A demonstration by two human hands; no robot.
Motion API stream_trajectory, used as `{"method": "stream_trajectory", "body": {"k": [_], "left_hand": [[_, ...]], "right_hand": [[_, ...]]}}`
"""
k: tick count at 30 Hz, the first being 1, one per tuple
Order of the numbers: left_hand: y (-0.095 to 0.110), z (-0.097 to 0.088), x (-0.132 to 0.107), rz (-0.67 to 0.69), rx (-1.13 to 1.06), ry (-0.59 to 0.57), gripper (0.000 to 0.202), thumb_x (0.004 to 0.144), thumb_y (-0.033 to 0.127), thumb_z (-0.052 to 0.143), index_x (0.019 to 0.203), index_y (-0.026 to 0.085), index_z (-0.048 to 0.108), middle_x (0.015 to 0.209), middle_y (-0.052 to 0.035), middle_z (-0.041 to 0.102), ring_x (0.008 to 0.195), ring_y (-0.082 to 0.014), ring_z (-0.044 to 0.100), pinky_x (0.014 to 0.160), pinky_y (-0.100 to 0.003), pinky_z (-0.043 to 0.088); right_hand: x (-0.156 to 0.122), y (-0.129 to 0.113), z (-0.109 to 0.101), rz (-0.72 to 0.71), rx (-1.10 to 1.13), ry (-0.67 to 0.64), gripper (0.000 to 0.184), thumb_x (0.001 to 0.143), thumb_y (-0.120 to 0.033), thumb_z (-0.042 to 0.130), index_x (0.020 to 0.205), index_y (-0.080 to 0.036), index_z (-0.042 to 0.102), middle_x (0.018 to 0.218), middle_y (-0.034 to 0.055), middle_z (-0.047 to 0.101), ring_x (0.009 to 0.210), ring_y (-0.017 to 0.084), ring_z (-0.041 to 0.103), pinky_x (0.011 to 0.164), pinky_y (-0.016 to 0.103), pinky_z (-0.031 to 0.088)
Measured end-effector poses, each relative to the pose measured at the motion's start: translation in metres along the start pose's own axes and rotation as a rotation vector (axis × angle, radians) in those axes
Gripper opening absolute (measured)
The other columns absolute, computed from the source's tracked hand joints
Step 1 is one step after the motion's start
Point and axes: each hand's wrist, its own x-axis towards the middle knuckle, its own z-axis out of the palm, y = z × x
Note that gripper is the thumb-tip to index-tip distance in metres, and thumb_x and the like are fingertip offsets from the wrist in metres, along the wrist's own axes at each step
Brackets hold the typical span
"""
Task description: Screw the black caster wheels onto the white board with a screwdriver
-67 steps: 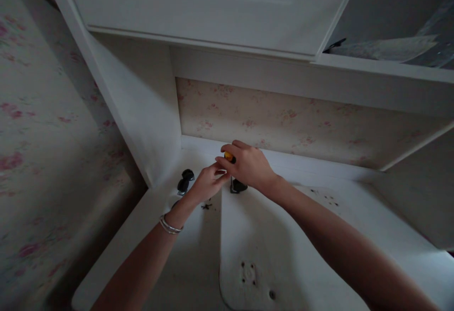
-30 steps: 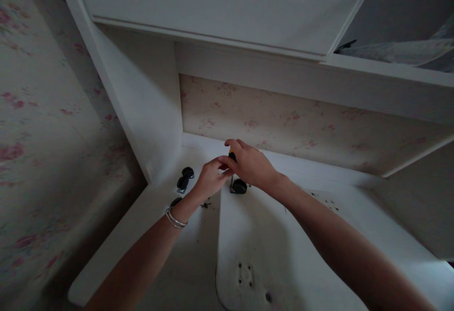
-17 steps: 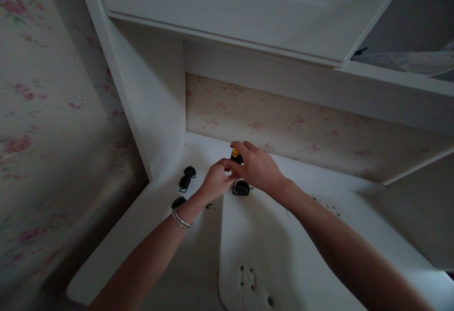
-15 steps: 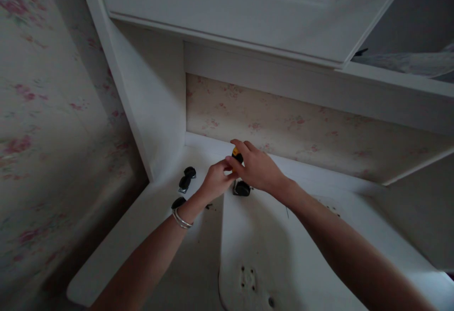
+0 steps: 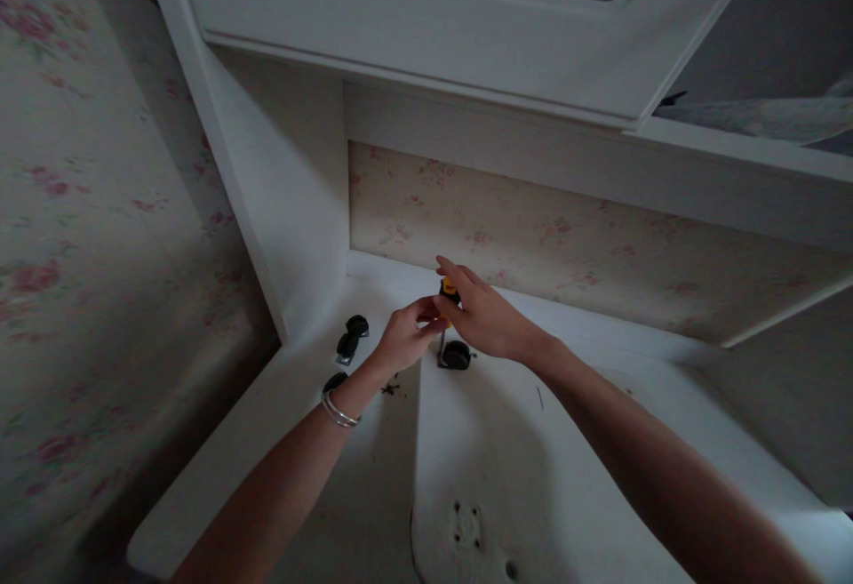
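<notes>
A yellow and black screwdriver (image 5: 451,287) stands nearly upright, its thin shaft pointing down at a black caster wheel (image 5: 457,355) with a metal plate. The caster is at the far left corner of a white board (image 5: 493,451). My right hand (image 5: 485,313) is closed around the screwdriver's handle, with the index finger reaching over its far side. Fingers of my left hand (image 5: 406,337) pinch the lower part of the handle. The screwdriver's tip and the spot it meets are too small to make out clearly.
Several black casters, one of them a loose caster (image 5: 357,326), lie on the white surface to the left. Small dark screws (image 5: 391,387) lie near my left wrist. Four-hole mark (image 5: 467,524) shows on the board's near part. A white cabinet (image 5: 426,60) overhangs the work.
Both hands have shifted slightly, and the screwdriver's handle has moved a little to the right. More of its shaft shows above the caster.
</notes>
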Motion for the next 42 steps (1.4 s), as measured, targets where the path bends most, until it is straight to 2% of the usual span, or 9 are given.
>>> {"method": "stream_trajectory", "body": {"k": [2,6,8,12,18,24,30,36,42], "left_hand": [[0.001,0.000,-0.001,0.004,0.012,-0.020,0.025,0.085,0.027,0.066,0.108,0.018,0.066,0.105,-0.0068,0.074,0.093,-0.0193,0.070,0.086,-0.032,0.056],[0.002,0.002,-0.003,-0.020,0.087,0.039,0.033,0.075,0.026,0.077,0.105,0.018,0.067,0.107,-0.0082,0.074,0.094,-0.0223,0.069,0.086,-0.036,0.056],[0.003,0.003,-0.003,-0.027,0.102,0.056,0.025,0.076,0.025,0.075,0.099,0.017,0.068,0.100,-0.0083,0.075,0.090,-0.0230,0.069,0.084,-0.036,0.056],[0.003,0.000,-0.001,0.003,0.047,-0.029,0.022,0.084,0.025,0.066,0.105,0.017,0.067,0.101,-0.0070,0.076,0.092,-0.0204,0.071,0.082,-0.032,0.057],[0.003,0.001,-0.002,-0.005,0.061,0.060,0.029,0.076,0.029,0.077,0.101,0.017,0.067,0.100,-0.0070,0.074,0.091,-0.0210,0.069,0.082,-0.033,0.056],[0.008,-0.001,0.002,0.009,0.004,-0.016,0.022,0.084,0.026,0.067,0.105,0.019,0.067,0.098,-0.0052,0.075,0.090,-0.0194,0.071,0.082,-0.031,0.056],[0.005,0.004,-0.001,-0.009,0.019,0.005,0.025,0.077,0.027,0.075,0.097,0.016,0.066,0.095,-0.0071,0.075,0.086,-0.0206,0.071,0.077,-0.030,0.056],[0.005,0.003,0.003,0.021,-0.012,-0.081,0.031,0.081,0.027,0.070,0.110,0.016,0.066,0.105,-0.0069,0.076,0.094,-0.0212,0.071,0.082,-0.031,0.056],[0.005,0.004,0.000,-0.014,0.037,0.020,0.029,0.074,0.022,0.076,0.101,0.017,0.067,0.099,-0.0067,0.075,0.088,-0.0207,0.071,0.079,-0.031,0.056]], "right_hand": [[0.000,0.002,0.000,-0.018,-0.004,-0.005,0.051,0.097,-0.024,0.051,0.147,-0.013,0.044,0.129,0.0159,0.065,0.108,0.025,0.065,0.092,0.036,0.049],[-0.001,-0.001,0.003,0.043,-0.115,0.086,0.037,0.094,-0.039,0.060,0.122,-0.015,0.065,0.109,0.0137,0.069,0.090,0.028,0.068,0.079,0.039,0.051],[-0.001,-0.002,0.005,0.043,-0.106,0.109,0.040,0.095,-0.042,0.058,0.124,-0.014,0.064,0.113,0.0150,0.067,0.093,0.029,0.068,0.081,0.040,0.052],[-0.002,0.000,0.003,-0.047,0.018,0.034,0.050,0.098,-0.027,0.051,0.146,-0.014,0.044,0.130,0.0152,0.064,0.111,0.024,0.065,0.094,0.036,0.049],[-0.004,-0.003,0.001,0.089,-0.120,0.118,0.036,0.094,-0.045,0.060,0.113,-0.016,0.069,0.106,0.0134,0.070,0.087,0.028,0.068,0.077,0.039,0.052],[-0.005,0.007,0.003,-0.016,0.007,0.060,0.050,0.097,-0.026,0.052,0.145,-0.013,0.045,0.130,0.0152,0.064,0.109,0.024,0.065,0.092,0.035,0.049],[-0.006,0.002,0.000,0.043,-0.033,0.099,0.031,0.092,-0.039,0.064,0.113,-0.016,0.065,0.106,0.0135,0.069,0.088,0.027,0.067,0.079,0.039,0.050],[-0.006,-0.002,-0.001,-0.046,0.049,0.003,0.043,0.095,-0.024,0.058,0.137,-0.018,0.054,0.126,0.0106,0.068,0.108,0.020,0.066,0.091,0.031,0.049],[-0.005,-0.007,-0.001,0.038,-0.020,0.052,0.028,0.092,-0.035,0.063,0.113,-0.017,0.068,0.105,0.0132,0.073,0.090,0.028,0.069,0.081,0.038,0.049]]}}
